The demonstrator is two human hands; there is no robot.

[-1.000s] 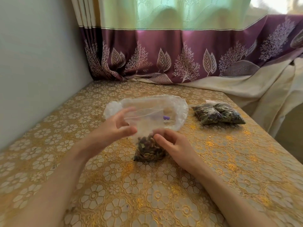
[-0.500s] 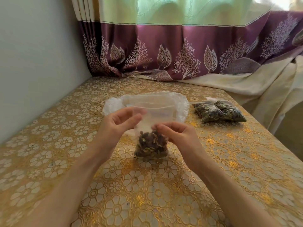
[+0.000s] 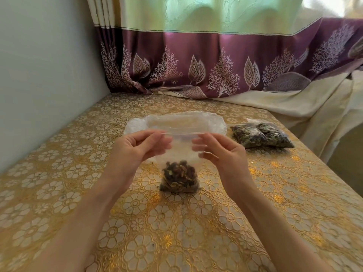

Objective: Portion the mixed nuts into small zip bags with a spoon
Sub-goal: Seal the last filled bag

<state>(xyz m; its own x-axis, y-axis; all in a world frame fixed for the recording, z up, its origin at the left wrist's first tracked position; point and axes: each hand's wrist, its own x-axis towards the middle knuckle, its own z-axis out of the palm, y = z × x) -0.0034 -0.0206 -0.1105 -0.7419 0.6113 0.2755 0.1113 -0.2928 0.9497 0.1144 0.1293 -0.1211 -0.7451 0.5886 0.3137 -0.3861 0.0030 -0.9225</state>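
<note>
Head view: left hand (image 3: 135, 148) and right hand (image 3: 220, 150) pinch the top corners of a zip bag (image 3: 181, 146), nuts (image 3: 179, 178) in its bottom, bag resting mid-table (image 3: 59, 173). Filled bags (image 3: 262, 135) near right edge. Big plastic bag (image 3: 214, 121) behind.

The fingertips of the left hand (image 3: 137, 148) and right hand (image 3: 218, 150) are motion-blurred where they meet the zip bag (image 3: 181, 146), so the exact pinch cannot be read. Both forearms run out of frame at 6 o'clock. The zip bag and hands cover much of the white plastic container (image 3: 214, 122) at 12 o'clock; its contents cannot be seen. The filled bags (image 3: 261, 135) at 2 o'clock overlap, their number unclear. The curtain (image 3: 216, 65) is cut by the top edge.
</note>
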